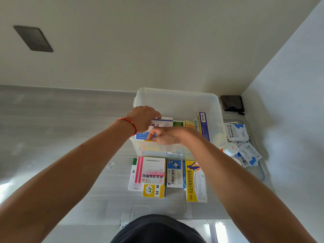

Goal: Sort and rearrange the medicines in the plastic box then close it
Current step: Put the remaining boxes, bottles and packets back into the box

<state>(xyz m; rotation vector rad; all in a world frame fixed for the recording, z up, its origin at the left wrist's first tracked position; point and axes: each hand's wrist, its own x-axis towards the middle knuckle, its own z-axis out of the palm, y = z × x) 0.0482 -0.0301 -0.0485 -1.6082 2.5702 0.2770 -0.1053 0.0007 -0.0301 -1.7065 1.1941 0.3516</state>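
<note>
While lid off, clear plastic box (177, 99) holds upright medicine cartons (201, 126).

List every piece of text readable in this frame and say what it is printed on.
"桔片": white carton in the plastic box, under the left hand.
"养血清脑颗粒": pink-striped carton, printed upside down.
"双黄连口服液": blue-and-white carton.
"双氯芬酸钠缓释胶囊": yellow carton.
"青" and "片": small yellow carton.
"本": white carton edge.
Sachets, purple carton and all fine print: too small to read.
</note>
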